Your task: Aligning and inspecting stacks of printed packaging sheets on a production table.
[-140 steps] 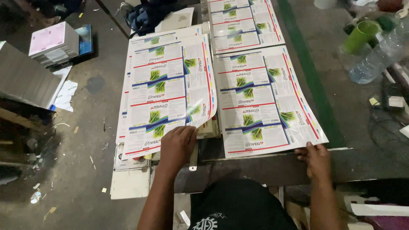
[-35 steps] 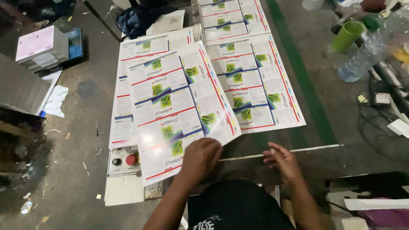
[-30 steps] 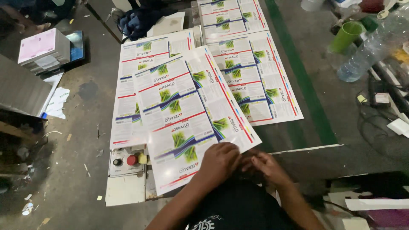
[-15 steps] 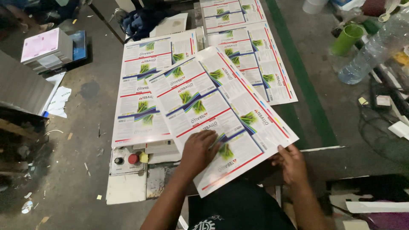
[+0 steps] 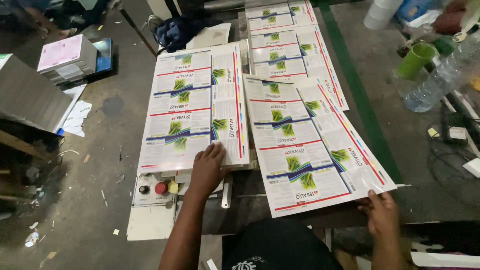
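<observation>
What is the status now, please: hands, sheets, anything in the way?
Left hand flat on left stack. Right hand gripping loose printed sheet at its corner. Nothing blocking.

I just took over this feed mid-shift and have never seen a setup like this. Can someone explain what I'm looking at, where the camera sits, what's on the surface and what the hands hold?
There is no machine arm here: a person works with two bare hands, and the single camera is worn on their head, looking down. The left hand lies flat on the near edge of a stack of printed sheets, white with green plant pictures and red and blue stripes. The right hand grips the near corner of a loose printed sheet of the same kind, which lies at an angle beside the stack. More such sheets lie farther back. Below the stack sits a small control box with a red and a black button. At the right are a green cup and a clear plastic bottle.
</observation>
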